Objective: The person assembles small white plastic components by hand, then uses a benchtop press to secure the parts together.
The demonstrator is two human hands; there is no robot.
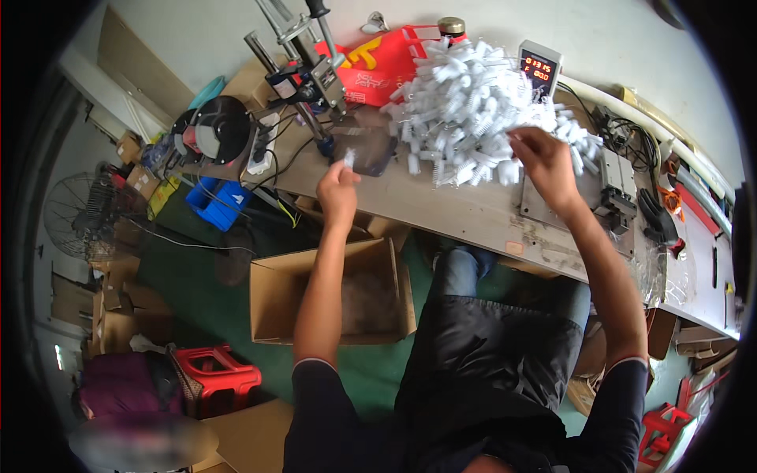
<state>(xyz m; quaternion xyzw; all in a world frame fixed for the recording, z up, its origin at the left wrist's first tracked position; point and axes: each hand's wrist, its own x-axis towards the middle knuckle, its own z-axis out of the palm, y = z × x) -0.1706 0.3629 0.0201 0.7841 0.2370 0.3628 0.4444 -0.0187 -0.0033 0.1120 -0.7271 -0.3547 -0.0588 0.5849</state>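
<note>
White ribbed plastic fittings [465, 102], heaped loosely toward the rear of a long workbench [465, 217], with stragglers spread along the near and right edges of the pile. On the floor below the left forearm, an open-topped cardboard carton [270, 303], too blurred inside to make out any contents. To the left of the pile, a hand-lever press [322, 83] with a dark base plate [374, 155]; to the right, a metal clamping fixture [617, 180].

Near the press, the left hand [337, 193], with thumb and forefinger pinching a single fitting [349, 158] beside the left edge of the plate. At the right part of the pile, the right hand [544, 162], with fingers bent and tips drawn near one another; cannot tell whether pinching a piece or merely touching the pile.

Looks like a step of handling fittings one at a time: presenting one at left, picking from the pile at right. Would seem to call next for a light, steady pinch at left, and at right for freeing just one piece without dragging neighbours along.

As for writing: a large yellow marking and small white characters on a red carrier bag [386, 79] behind the press and pile; red lit digits in two rows on a digital display unit [540, 69] at the rear right; on the bench's front edge, a small pinkish label [514, 247], too small to read. No brand legible on press or fixture.
</note>
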